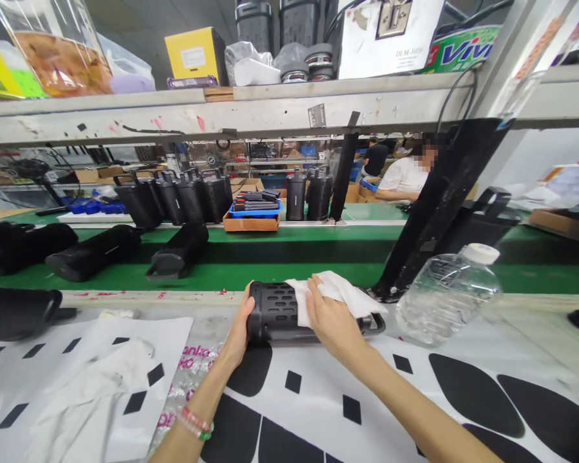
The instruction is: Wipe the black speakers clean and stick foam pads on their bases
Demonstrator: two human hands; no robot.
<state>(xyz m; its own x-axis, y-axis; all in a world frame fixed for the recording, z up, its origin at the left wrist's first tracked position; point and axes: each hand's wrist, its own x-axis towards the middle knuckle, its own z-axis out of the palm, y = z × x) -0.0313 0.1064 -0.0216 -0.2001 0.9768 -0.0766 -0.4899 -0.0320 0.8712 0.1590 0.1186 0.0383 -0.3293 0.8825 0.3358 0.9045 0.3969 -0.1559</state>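
Observation:
A black portable speaker (273,308) with a slotted grille lies on its side in front of me, its handle (377,323) pointing right. At its left end is my left hand (240,325), fingers closed around the end, partly hidden behind it. My right hand (330,316) is closed on a white cloth (350,292) and presses it against the top and right part of the speaker. The cloth hides much of that side. Under the speaker is a white sheet (313,405) printed with black shapes.
Several black speakers lie on the green conveyor belt (231,254), and others stand behind it. A clear plastic bottle (446,299) stands at right beside a black post (429,212). A crumpled white cloth (94,392) lies at left. Overhead runs a shelf (251,116). A co-worker (405,175) sits across.

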